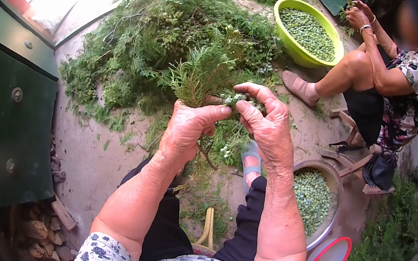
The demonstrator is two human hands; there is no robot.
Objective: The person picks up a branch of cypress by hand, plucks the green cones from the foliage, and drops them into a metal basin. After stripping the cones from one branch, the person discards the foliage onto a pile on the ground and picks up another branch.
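Note:
My left hand [187, 127] is closed around the stem of a leafy green cypress sprig [198, 77], whose fronds fan out up and to the left. Pale green seed cones [233, 99] cluster at the sprig's right side, between my two hands. Thumb and fingers of my right hand [271, 124] pinch at these cones; the exact contact is partly hidden. Below my hands, a few more cones show on a hanging twig [226, 150].
A large heap of cypress branches [154, 29] lies ahead. A yellow-green basin [278, 24] and a metal basin [339, 200] hold green cones. Another person [392, 77] sits at right, holding a sprig. A red-rimmed bowl [346, 256] and firewood [39, 237] are nearby.

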